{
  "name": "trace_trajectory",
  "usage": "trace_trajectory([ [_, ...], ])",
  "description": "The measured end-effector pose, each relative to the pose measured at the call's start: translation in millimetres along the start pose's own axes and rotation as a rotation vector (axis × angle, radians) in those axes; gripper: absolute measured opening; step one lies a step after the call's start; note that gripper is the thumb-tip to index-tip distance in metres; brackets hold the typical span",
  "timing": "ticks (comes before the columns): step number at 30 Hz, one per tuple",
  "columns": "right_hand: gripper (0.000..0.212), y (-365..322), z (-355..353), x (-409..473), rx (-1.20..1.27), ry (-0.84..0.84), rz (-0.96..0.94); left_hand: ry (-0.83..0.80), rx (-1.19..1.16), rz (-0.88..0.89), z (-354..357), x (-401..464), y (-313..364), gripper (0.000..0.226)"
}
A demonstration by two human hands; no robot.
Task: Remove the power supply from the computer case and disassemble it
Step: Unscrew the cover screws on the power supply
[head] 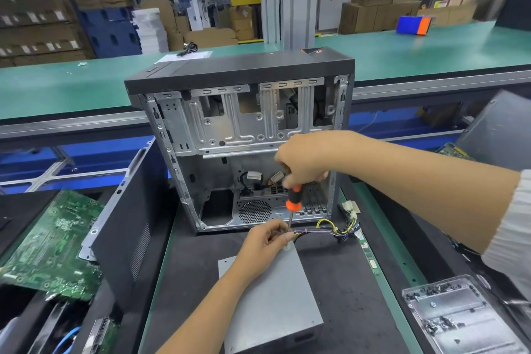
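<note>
Nowhere legible writing: blurred label (314,51) atop computer case (241,112).

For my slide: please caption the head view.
Right hand drives orange-black screwdriver into grey metal power supply; left hand steadies it.

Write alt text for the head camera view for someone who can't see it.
A grey power supply lies on the mat before an open computer case. The right hand holds an orange-and-black screwdriver upright over its far corner, where the left hand steadies the shaft.
</note>
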State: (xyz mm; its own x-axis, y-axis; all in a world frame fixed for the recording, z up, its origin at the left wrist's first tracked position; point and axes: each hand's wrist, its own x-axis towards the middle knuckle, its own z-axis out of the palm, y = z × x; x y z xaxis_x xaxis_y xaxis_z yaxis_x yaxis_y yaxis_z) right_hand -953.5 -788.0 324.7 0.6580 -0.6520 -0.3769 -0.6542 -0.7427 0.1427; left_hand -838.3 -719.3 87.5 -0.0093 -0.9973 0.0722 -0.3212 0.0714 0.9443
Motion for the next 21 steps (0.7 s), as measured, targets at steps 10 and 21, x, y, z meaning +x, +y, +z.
trace_trajectory([
  [10, 0.045, -1.5, 5.7, -2.9, 0.105, -0.043, 0.067, 0.004, 0.014, 0.010, -2.0, -3.6, 7.9, 0.007],
  [21, 0.028, 0.1, 6.3, -8.2, 0.112, -0.016, 0.012, -0.094, 0.363, -0.058, -25.8, -8.2, 18.1, 0.022],
])
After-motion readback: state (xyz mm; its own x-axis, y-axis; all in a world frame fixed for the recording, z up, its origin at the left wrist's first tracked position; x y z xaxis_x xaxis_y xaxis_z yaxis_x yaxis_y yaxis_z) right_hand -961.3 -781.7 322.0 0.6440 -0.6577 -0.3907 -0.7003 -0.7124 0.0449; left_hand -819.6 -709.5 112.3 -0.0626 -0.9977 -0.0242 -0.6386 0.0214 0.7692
